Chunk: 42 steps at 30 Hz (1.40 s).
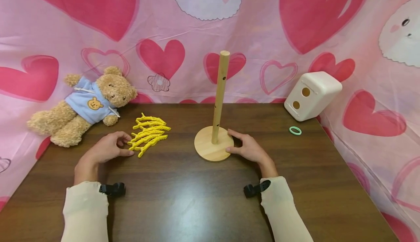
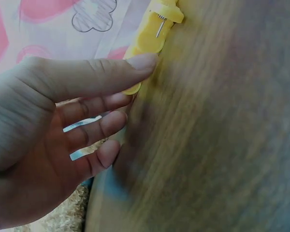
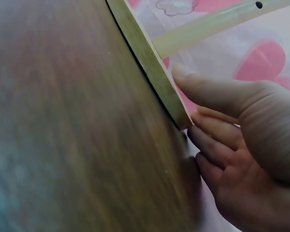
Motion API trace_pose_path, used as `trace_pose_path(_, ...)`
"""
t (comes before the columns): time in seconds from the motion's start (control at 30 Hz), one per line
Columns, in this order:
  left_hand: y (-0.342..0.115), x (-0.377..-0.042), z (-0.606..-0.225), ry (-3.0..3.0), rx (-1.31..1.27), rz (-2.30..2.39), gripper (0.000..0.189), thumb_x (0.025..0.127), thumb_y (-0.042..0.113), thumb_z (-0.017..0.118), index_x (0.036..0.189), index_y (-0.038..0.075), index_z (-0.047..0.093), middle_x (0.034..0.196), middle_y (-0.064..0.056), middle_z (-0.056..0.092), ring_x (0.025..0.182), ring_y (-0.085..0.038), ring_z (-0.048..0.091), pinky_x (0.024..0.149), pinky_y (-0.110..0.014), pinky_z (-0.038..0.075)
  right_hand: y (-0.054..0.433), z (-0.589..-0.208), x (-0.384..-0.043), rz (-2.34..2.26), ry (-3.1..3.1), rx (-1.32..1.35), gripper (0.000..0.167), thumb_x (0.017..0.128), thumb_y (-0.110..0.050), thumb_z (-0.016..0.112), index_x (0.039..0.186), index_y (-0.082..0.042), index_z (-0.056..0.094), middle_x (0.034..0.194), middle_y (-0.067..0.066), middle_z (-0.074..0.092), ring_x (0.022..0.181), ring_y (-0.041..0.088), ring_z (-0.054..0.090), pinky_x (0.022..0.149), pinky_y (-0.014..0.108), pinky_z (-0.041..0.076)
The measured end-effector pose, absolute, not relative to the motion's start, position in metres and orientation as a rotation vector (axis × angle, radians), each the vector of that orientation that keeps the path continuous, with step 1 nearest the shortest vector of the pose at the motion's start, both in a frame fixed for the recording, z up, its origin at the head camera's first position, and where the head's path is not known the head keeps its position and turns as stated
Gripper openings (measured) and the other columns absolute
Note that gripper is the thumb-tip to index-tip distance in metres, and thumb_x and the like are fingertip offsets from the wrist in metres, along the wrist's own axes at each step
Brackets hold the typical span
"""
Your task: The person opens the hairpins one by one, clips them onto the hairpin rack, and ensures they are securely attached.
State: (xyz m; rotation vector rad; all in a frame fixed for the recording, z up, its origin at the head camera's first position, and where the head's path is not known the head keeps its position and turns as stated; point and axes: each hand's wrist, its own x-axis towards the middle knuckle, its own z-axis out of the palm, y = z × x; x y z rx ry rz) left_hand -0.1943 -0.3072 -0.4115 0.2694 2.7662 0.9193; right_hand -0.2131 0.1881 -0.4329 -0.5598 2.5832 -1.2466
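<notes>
Several yellow plastic clips [image 1: 148, 132] lie in an overlapping row on the table, left of centre. My left hand [image 1: 109, 148] is at their near-left ends, thumb and fingers apart. In the left wrist view its thumb overlaps the end of one clip [image 2: 151, 41], which shows a small metal spring. Right of them stands a wooden stand, an upright pole [image 1: 221, 92] with dark holes on a round base [image 1: 206, 149]. My right hand [image 1: 251, 148] touches the base's right rim with thumb and fingertips, its fingers fairly straight.
A teddy bear [image 1: 92, 101] in a blue top leans at the back left. A white box [image 1: 313, 94] with two round holes sits at the back right, a mint-green ring [image 1: 295, 131] in front of it. Pink heart-patterned cloth [image 1: 256, 27] lines the table's back and sides.
</notes>
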Motion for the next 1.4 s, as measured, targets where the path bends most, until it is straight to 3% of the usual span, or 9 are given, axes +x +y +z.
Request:
trace_pose_path(0.27, -0.312, -0.191, -0.414, 2.778, 0.247, 0.976, 0.053, 0.085, 0.029, 0.084, 0.119, -0.006, 0.064, 0.107, -0.017, 0.066, 0.101, -0.033, 0.06, 0.083, -0.043, 0.047, 0.185, -0.432, -0.212, -1.086, 2.647, -0.641, 0.079, 0.09, -0.032, 0.079, 0.152, 0.002, 0.042, 0.161, 0.015, 0.033, 0.151, 0.028, 0.024, 0.122, 0.05, 0.01)
trace_pose_path(0.47, -0.311, -0.187, -0.411, 2.822, 0.239, 1.045, 0.051, 0.089, 0.027, 0.08, 0.123, -0.008, 0.064, 0.111, -0.021, 0.068, 0.101, -0.033, 0.064, 0.082, -0.034, 0.051, 0.186, -0.434, -0.211, -1.02, 2.666, -0.647, 0.08, 0.091, -0.035, 0.077, 0.152, 0.002, 0.041, 0.16, 0.018, 0.033, 0.15, 0.031, 0.025, 0.122, 0.052, 0.011)
trace_pose_path(0.67, -0.309, -0.183, -0.406, 2.857, 0.233, 1.218, 0.045, 0.09, 0.02, 0.079, 0.121, -0.009, 0.065, 0.11, -0.023, 0.069, 0.09, -0.009, 0.065, 0.074, -0.015, 0.051, 0.187, -0.433, -0.211, -0.952, 2.69, -0.646, 0.08, 0.092, -0.04, 0.075, 0.153, 0.0, 0.041, 0.159, 0.02, 0.034, 0.149, 0.035, 0.026, 0.12, 0.054, 0.015)
trace_pose_path(0.83, -0.306, -0.184, -0.404, 2.857, 0.21, 1.391, 0.044, 0.09, 0.016, 0.079, 0.122, -0.009, 0.061, 0.113, -0.027, 0.067, 0.088, 0.006, 0.061, 0.075, -0.011, 0.05, 0.187, -0.43, -0.212, -0.928, 2.708, -0.681, 0.078, 0.093, -0.038, 0.075, 0.152, 0.0, 0.042, 0.158, 0.018, 0.038, 0.15, 0.032, 0.024, 0.121, 0.053, 0.014)
trace_pose_path(0.9, -0.304, -0.184, -0.404, 2.859, 0.202, 1.458, 0.044, 0.09, 0.015, 0.079, 0.124, -0.009, 0.061, 0.111, -0.023, 0.068, 0.088, 0.007, 0.062, 0.075, -0.01, 0.05, 0.187, -0.429, -0.212, -0.917, 2.716, -0.69, 0.077, 0.093, -0.038, 0.074, 0.152, 0.0, 0.043, 0.157, 0.017, 0.04, 0.151, 0.032, 0.023, 0.121, 0.055, 0.01)
trace_pose_path(1.13, -0.287, -0.188, -0.4, 2.832, 0.129, 1.783, 0.044, 0.091, 0.013, 0.078, 0.128, -0.005, 0.064, 0.103, 0.007, 0.069, 0.091, 0.004, 0.065, 0.078, -0.012, 0.052, 0.188, -0.428, -0.211, -0.89, 2.731, -0.676, 0.076, 0.094, -0.041, 0.073, 0.152, -0.002, 0.043, 0.157, 0.015, 0.041, 0.151, 0.032, 0.024, 0.119, 0.062, -0.001)
trace_pose_path(1.27, -0.272, -0.19, -0.395, 2.869, 0.119, 1.885, 0.042, 0.092, 0.014, 0.077, 0.128, -0.003, 0.066, 0.106, 0.008, 0.068, 0.095, 0.001, 0.064, 0.081, -0.01, 0.05, 0.19, -0.429, -0.211, -0.888, 2.73, -0.679, 0.077, 0.094, -0.042, 0.072, 0.153, -0.002, 0.042, 0.157, 0.015, 0.04, 0.15, 0.031, 0.026, 0.119, 0.062, -0.001)
trace_pose_path(1.4, -0.255, -0.191, -0.392, 2.876, 0.18, 1.905, 0.039, 0.095, 0.013, 0.073, 0.129, -0.006, 0.065, 0.111, 0.002, 0.067, 0.097, -0.002, 0.062, 0.083, -0.01, 0.05, 0.191, -0.428, -0.212, -0.894, 2.722, -0.678, 0.077, 0.094, -0.041, 0.072, 0.153, -0.001, 0.042, 0.157, 0.015, 0.04, 0.15, 0.031, 0.026, 0.119, 0.06, -0.001)
